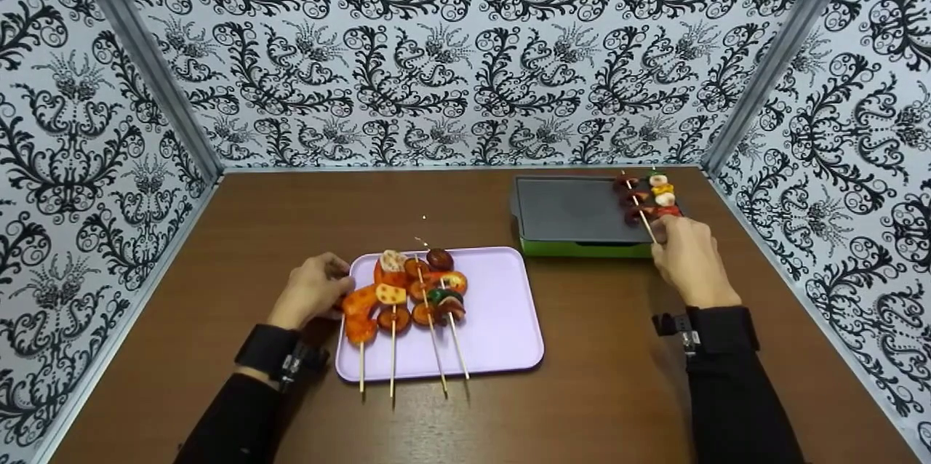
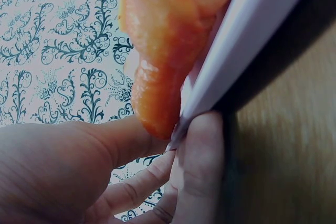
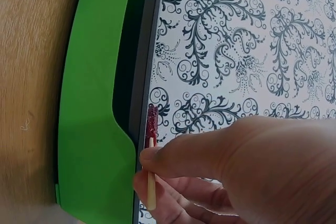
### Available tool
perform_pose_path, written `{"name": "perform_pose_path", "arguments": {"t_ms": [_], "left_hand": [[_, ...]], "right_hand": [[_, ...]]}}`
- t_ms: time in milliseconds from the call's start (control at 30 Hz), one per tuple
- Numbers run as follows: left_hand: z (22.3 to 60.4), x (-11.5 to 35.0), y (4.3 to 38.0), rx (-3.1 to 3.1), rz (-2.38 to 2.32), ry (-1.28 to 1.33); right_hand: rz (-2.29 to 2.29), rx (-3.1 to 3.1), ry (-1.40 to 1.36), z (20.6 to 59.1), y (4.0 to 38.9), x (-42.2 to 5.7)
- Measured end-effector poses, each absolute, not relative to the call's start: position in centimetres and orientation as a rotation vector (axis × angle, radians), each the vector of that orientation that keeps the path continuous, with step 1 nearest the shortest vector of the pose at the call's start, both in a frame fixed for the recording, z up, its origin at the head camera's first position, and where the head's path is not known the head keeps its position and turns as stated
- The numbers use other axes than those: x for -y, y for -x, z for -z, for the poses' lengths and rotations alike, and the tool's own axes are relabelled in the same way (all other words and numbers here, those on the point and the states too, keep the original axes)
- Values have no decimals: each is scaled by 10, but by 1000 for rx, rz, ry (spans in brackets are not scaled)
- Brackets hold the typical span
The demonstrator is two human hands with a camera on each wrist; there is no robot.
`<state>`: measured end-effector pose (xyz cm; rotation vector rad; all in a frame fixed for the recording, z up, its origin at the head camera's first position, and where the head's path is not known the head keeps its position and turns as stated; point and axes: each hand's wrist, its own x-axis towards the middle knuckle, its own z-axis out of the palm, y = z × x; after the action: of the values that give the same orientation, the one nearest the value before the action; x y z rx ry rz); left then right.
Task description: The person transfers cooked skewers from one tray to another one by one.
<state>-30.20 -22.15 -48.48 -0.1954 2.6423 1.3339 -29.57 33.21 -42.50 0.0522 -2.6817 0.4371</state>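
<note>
My left hand (image 1: 309, 293) grips the left rim of a lilac tray (image 1: 502, 304), fingers at its edge beside an orange-glazed drumstick-shaped piece (image 2: 163, 51). Several food skewers lie on the tray, their wooden sticks jutting over its front edge. At the right, my right hand (image 1: 691, 257) pinches the wooden stick of a skewer with dark red pieces (image 1: 633, 200) between thumb and finger. That skewer lies at the right end of a grill with a dark plate (image 1: 567, 209) and green base (image 3: 94, 93). Beside it is a skewer with white, yellow and red pieces (image 1: 663, 191), partly hidden by the hand.
Everything stands on a brown wooden table (image 1: 291, 209). White walls with black scroll patterns (image 1: 436, 49) enclose its back and sides. The grill sits behind and to the right of the tray, with a strip of tabletop between them.
</note>
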Motion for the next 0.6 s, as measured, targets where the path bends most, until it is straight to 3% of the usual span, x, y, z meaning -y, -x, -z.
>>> {"name": "perform_pose_path", "arguments": {"t_ms": [600], "left_hand": [[485, 221, 302, -2641, -1332, 200]], "right_hand": [[-458, 2755, -52, 415, 289, -328]]}}
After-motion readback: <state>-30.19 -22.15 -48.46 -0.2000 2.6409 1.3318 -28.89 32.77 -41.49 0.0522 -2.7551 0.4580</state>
